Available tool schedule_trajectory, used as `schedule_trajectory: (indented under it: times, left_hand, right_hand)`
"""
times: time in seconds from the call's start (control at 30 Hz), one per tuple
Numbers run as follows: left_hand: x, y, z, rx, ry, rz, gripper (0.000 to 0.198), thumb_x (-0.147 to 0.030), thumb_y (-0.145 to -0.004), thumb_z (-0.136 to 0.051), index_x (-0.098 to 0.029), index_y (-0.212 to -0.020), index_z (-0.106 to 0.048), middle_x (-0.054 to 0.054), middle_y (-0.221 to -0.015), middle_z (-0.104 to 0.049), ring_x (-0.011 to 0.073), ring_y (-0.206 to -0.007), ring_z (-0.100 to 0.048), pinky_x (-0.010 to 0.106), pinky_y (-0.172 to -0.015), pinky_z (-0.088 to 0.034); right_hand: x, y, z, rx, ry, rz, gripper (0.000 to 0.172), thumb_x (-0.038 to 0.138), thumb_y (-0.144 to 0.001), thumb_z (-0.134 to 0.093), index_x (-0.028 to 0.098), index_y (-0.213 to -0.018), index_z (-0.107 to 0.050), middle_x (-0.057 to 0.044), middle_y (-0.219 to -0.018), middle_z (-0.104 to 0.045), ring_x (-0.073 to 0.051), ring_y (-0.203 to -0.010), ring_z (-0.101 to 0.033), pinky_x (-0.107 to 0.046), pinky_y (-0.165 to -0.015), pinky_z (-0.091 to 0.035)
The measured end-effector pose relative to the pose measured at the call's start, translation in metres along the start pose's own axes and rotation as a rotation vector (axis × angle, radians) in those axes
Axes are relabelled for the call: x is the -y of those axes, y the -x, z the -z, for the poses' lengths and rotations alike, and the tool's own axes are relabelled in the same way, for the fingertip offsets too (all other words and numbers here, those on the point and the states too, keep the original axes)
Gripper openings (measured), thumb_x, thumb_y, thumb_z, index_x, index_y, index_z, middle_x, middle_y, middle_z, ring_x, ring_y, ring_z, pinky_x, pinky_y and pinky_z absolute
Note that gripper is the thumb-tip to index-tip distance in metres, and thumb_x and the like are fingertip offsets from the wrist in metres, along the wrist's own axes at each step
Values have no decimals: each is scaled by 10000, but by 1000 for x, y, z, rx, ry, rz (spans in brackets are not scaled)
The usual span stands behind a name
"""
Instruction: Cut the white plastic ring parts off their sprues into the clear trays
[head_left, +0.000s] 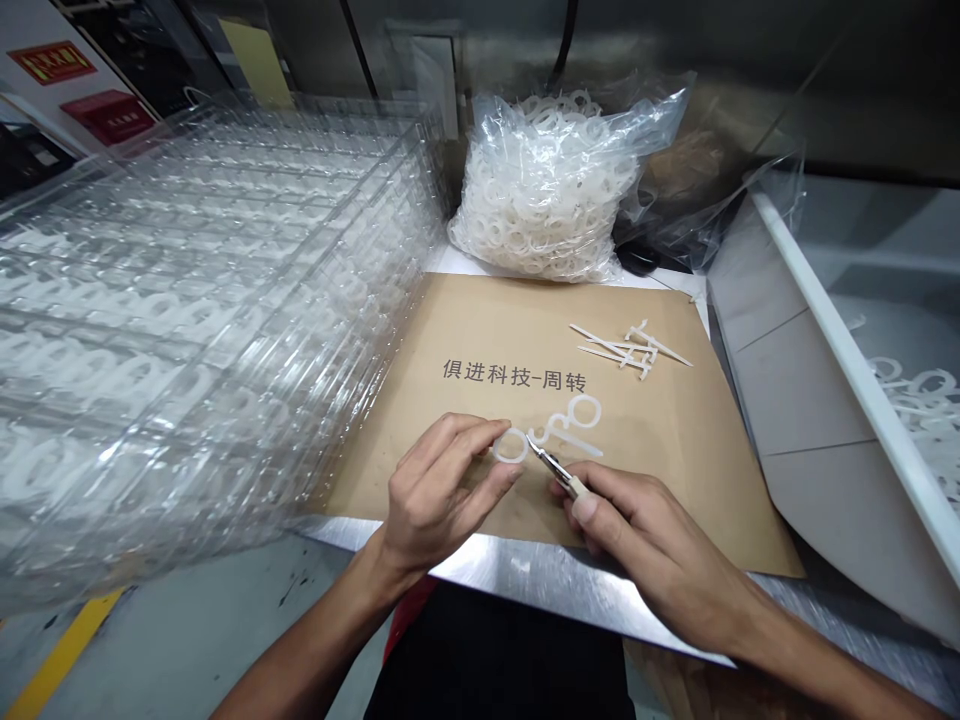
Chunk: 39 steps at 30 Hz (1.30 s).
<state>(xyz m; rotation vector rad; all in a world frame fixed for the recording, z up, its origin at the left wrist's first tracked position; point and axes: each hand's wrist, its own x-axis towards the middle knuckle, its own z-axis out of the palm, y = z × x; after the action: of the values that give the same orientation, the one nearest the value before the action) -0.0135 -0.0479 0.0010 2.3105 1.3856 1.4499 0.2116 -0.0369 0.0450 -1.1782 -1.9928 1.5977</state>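
A white plastic molded part with two rings [584,411] joined by a curved runner spans the space above the cardboard sheet [480,320]. My left hand [442,485] pinches its left ring between thumb and fingers. In my right hand [637,515] is a pair of nippers [555,467], fingers wrapped round the handles. The nipper tips touch or nearly touch the runner beside the left ring; whether the jaws are closed cannot be made out. Farther back on the cardboard lie several cut-off white plastic sprues [634,350].
Stacked clear plastic trays [225,300] holding white parts fill the left side. A clear bag of white rings [547,190] stands at the back. On the right, a white bin [847,290] with a raised wall holds more white parts. The metal table edge [540,575] runs in front.
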Motion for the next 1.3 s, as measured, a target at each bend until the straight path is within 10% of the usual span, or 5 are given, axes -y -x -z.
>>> schedule_trajectory:
  times: [1.3]
  left_hand:
    - [1,0,-1,15,73,38,270,-170,-852,-748,-119,-1096,-645,71,-930,-683,125,-791,-615,249,-707,-544]
  right_hand:
    - [-11,-4,-2,-17,101,-8,408,467,-1068,-344,215,-759,-429,34,-703,-485,-126,-634,-439,-276,-600,-343]
